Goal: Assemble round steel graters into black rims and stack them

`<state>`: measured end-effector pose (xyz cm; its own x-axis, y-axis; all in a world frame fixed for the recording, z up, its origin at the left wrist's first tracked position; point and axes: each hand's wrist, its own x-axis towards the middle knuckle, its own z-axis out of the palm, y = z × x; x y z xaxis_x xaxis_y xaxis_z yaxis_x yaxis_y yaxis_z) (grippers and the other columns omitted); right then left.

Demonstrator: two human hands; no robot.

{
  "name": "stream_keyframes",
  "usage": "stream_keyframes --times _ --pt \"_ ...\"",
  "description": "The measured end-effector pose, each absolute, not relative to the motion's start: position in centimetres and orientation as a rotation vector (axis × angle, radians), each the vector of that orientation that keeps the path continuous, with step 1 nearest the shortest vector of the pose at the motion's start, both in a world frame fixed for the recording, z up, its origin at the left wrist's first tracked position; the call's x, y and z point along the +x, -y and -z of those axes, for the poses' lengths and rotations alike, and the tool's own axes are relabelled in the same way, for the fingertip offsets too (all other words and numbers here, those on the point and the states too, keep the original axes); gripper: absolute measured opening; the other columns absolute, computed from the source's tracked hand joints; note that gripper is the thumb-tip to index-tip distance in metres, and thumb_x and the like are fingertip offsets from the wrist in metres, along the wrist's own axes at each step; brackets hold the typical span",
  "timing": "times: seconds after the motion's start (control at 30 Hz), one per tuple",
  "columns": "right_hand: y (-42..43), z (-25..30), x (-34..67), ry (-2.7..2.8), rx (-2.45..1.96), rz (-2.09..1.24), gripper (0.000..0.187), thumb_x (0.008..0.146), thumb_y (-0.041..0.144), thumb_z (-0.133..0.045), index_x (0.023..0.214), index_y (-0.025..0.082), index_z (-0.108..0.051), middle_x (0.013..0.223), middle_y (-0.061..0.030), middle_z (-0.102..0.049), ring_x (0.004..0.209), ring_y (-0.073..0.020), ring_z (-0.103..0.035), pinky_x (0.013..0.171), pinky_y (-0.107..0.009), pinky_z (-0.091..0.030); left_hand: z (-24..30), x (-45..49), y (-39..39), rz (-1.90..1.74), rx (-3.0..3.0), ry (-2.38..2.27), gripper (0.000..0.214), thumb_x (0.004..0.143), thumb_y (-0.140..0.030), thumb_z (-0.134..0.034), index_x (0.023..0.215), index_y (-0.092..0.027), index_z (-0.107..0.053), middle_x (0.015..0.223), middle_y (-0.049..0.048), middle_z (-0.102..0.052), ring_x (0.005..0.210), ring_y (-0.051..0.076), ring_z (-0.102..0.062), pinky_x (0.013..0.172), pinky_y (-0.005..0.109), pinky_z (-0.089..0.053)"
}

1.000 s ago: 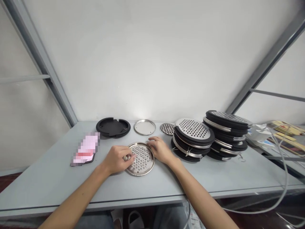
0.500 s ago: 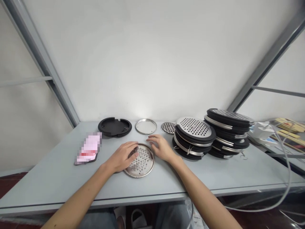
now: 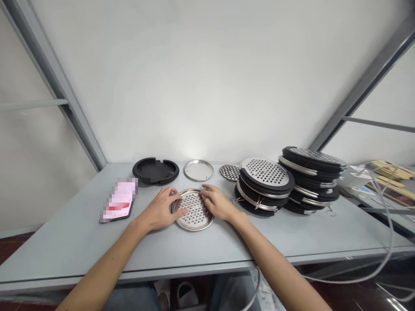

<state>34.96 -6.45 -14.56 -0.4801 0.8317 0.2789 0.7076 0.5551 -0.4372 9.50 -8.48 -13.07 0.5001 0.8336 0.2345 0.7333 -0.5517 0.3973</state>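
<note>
A round metal grater plate [image 3: 194,211] with a raised rim and rows of holes lies on the table in front of me, between my hands. My left hand [image 3: 162,209] grips its left side, thumb over the perforated face and fingers curled at the rim. From the other side, my right hand [image 3: 218,203] holds the upper right rim with bent fingers. Beyond it sit a plain metal ring-rimmed disc [image 3: 199,170] and a black round base [image 3: 155,171] with notches in its wall. A second perforated plate [image 3: 230,172] lies partly behind a stack.
Two stacks of black-and-metal round graters, a nearer one [image 3: 266,185] and a taller one [image 3: 309,179], stand on the right. A phone [image 3: 119,201] lies on the left of the grey table [image 3: 81,242]. A white cable [image 3: 391,233] loops past the right edge.
The grater plate has shifted slightly away from me and to the right. My right hand has come onto its rim, while my left hand's fingers have moved to the plate's edge.
</note>
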Motion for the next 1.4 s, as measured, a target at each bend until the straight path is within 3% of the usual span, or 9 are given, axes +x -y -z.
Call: stream_keyframes --times 0.17,0.27,0.9,1.4 --pt "6.2 15.2 34.9 2.31 -1.262 -0.396 0.038 0.095 0.027 -0.039 0.127 0.016 -0.057 0.139 -0.0173 -0.048 0.13 -0.0274 -0.044 0.109 -0.046 -0.034 14.1 9.0 7.9 -0.392 2.577 -1.226 0.107 0.058 -0.073 -0.071 0.145 -0.021 -0.037 0.158 0.0163 -0.013 0.144 0.041 -0.012 0.113 0.055 -0.024" --pt "6.0 15.6 34.8 2.297 -1.266 -0.395 0.038 0.097 0.03 -0.037 0.127 0.017 -0.058 0.141 -0.0166 -0.045 0.132 -0.027 -0.041 0.109 -0.045 -0.033 14.2 9.2 7.8 -0.316 2.586 -1.214 0.122 0.049 -0.076 -0.073 0.148 -0.019 -0.03 0.159 0.0171 -0.009 0.145 0.04 -0.007 0.115 0.053 -0.02" --pt "5.0 15.4 34.2 2.165 -1.147 -0.536 0.032 0.088 0.02 -0.046 0.104 0.02 -0.074 0.141 -0.0098 -0.05 0.129 -0.0249 -0.047 0.108 -0.04 -0.036 14.4 9.6 7.9 -0.331 2.564 -1.298 0.111 0.055 -0.076 -0.07 0.147 -0.024 -0.035 0.157 0.0136 -0.02 0.145 0.038 -0.014 0.114 0.053 -0.022" --pt "5.3 14.5 33.8 2.359 -1.087 -0.208 0.027 0.089 0.027 -0.051 0.099 0.02 -0.075 0.126 -0.0079 -0.062 0.123 -0.0256 -0.046 0.106 -0.043 -0.036 14.4 9.7 7.9 -0.32 2.567 -1.288 0.111 0.056 -0.076 -0.07 0.148 -0.025 -0.033 0.157 0.0147 -0.02 0.144 0.038 -0.014 0.114 0.053 -0.022"
